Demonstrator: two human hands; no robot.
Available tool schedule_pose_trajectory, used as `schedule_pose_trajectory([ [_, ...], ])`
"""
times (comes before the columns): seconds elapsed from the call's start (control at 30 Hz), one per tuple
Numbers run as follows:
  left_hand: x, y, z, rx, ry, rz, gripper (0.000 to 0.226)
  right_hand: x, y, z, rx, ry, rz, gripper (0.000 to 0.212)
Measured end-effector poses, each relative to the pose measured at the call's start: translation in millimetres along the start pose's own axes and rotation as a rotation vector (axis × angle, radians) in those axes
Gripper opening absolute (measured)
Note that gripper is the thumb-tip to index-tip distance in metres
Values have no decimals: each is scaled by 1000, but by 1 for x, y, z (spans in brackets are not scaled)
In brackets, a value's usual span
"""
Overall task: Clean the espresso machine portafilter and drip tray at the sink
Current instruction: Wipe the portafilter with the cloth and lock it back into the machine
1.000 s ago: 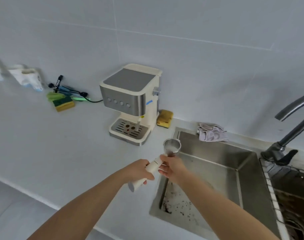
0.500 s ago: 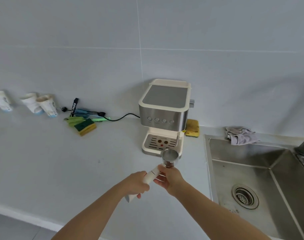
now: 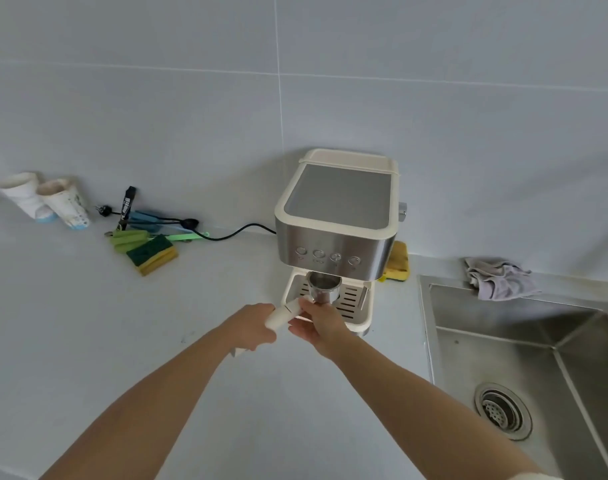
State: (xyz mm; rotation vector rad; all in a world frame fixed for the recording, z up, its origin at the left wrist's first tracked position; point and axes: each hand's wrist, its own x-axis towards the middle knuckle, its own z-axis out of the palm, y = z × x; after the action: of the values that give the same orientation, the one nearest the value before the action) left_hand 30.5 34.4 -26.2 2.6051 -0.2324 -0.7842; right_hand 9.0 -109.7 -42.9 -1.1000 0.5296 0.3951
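The portafilter (image 3: 324,289) has a steel basket and a cream handle. It hangs just under the front of the cream and steel espresso machine (image 3: 337,216), above the slotted drip tray (image 3: 351,296). My left hand (image 3: 255,327) grips the cream handle. My right hand (image 3: 318,323) holds the portafilter at the neck, just below the basket. The steel sink (image 3: 524,358) lies to the right, with its drain at the lower right.
A grey cloth (image 3: 500,277) lies on the sink's back rim. A yellow sponge (image 3: 397,261) sits beside the machine. Left of it are a green-yellow sponge (image 3: 153,254), brushes, a black power cord (image 3: 233,232) and two paper cups (image 3: 46,200) against the wall.
Both hands have carried the portafilter from over the sink leftward and forward to just under the machine's front. The view has swung left, so the faucet is out of sight.
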Motion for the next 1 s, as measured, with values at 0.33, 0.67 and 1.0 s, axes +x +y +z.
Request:
schedule_pose_trajectory([
  [0.33, 34, -12, -33, 136, 45, 136, 15, -14, -28, -2, -295, 53, 5, 12],
  [0.67, 63, -17, -51, 136, -10, 197, 18, -85, -115, 16, -632, 216, -620, 24],
  [1.0, 77, -18, -57, 174, -18, 258, 16, -22, -126, -42, -1646, 812, -952, 22],
])
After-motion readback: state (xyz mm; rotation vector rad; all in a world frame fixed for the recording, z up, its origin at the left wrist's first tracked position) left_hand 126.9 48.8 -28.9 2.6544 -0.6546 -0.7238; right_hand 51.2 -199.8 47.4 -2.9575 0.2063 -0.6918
